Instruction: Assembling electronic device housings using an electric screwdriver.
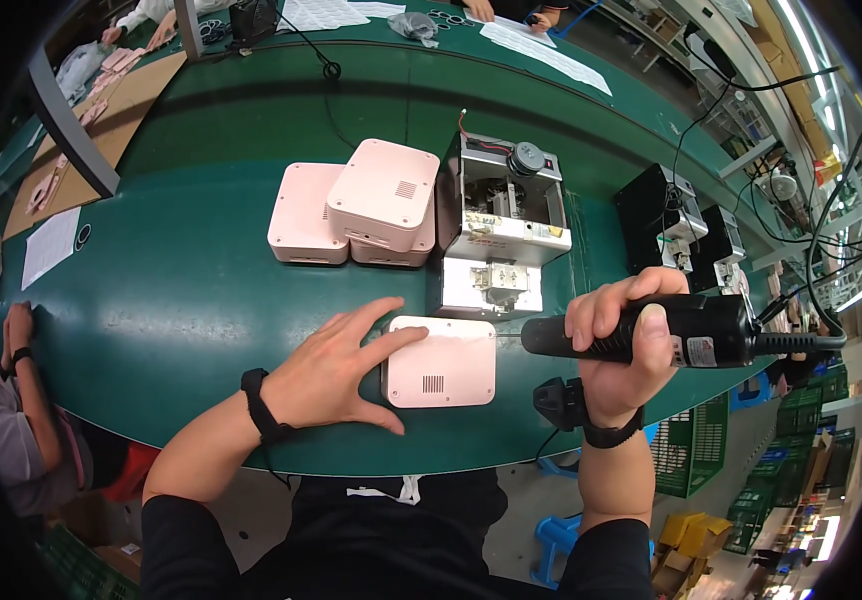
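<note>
A pale pink rounded case, with screw holes at its corners and a slotted vent, lies flat before me. My left hand spreads around its left side; the index fingertip rests on its upper face and the thumb reaches toward its lower left corner. To the right, my right hand grips a corded black electric screwdriver, held nearly level. Its thin bit points left toward the case's upper right; I cannot tell whether they touch. Beyond the case stands a metal box with an open top and inner mechanism, perhaps a screw feeder.
Similar pink cases are stacked at the back left of the green table. Black devices with cables stand at the back right. A paper sheet lies far left. A person sits at left; a green crate stands below right.
</note>
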Demonstrator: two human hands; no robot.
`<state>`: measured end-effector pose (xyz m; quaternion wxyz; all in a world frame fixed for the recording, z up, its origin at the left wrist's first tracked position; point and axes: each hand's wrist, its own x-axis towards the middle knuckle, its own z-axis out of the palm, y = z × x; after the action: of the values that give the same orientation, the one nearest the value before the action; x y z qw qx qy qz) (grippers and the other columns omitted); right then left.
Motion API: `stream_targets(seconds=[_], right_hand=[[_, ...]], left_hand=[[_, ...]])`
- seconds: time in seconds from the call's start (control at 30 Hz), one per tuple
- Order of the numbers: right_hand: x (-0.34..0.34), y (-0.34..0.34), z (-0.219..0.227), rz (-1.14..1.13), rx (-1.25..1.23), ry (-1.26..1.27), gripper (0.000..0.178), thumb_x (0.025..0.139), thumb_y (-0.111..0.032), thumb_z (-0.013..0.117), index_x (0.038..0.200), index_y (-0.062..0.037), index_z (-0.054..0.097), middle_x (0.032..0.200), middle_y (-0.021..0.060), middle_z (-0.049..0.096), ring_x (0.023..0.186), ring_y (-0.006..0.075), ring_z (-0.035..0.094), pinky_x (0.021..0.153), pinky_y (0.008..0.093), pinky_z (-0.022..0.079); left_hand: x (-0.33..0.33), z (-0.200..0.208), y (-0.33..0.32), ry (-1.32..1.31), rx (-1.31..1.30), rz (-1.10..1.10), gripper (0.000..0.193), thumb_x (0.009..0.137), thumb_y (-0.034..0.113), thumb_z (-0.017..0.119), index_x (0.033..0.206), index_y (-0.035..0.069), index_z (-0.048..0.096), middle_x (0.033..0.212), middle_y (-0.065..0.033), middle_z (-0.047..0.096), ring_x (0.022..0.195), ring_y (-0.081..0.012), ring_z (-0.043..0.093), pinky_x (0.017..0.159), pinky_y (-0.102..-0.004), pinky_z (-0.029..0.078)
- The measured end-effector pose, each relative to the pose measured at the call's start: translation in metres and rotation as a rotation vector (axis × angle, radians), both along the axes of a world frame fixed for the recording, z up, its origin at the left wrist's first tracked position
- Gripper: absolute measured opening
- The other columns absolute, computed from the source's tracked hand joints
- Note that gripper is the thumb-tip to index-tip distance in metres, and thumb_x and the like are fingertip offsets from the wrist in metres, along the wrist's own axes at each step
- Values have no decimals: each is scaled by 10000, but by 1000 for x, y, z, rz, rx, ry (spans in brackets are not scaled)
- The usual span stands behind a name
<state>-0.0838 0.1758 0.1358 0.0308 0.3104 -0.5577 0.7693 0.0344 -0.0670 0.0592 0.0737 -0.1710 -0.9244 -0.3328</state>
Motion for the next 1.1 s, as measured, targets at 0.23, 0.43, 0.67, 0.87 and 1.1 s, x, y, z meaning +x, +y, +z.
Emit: stream_targets(seconds=[0.23,0.43,0.67,0.87,1.1], right_hand=[[-16,-7,-25,-26,17,-58,244,940,-275,544,1015,-70,434,684,72,503,488,155,462,515,340,442],[-13,-6,-30,-5,-20,-49,231,931,-260,549,991,-70,431,673,72,494,488,155,455,501,337,434],[-10,-9,-7,-40,-29,-74,216,945,-250,536,1011,-63,450,666,67,489,493,155,447,511,328,432],[-30,-22,18,-65,-131,-52,191,971,-235,504,1029,-56,470,660,61,491,493,160,451,516,330,428],[-24,-19,10,-26,14,-88,182,978,-228,500,1026,-55,474,661,65,503,495,167,475,525,341,431]], left_hand=[[-2,-28,3,-61,62,-71,747,669,309,891,1347,227,587,1459,-194,395,1222,-412,545,986,-450,508],[-1,-27,5,-77,105,-50,715,663,254,890,1322,236,613,1435,-188,416,1216,-404,556,974,-444,523],[1,-26,11,-106,127,-50,703,675,212,874,1325,235,610,1426,-179,426,1214,-393,559,977,-438,525],[-12,-28,29,-85,151,-89,705,687,214,860,1340,241,596,1426,-174,428,1231,-388,547,989,-439,517],[-18,-32,39,-89,153,-74,699,703,244,849,1352,248,588,1440,-180,418,1257,-393,527,1013,-451,498]])
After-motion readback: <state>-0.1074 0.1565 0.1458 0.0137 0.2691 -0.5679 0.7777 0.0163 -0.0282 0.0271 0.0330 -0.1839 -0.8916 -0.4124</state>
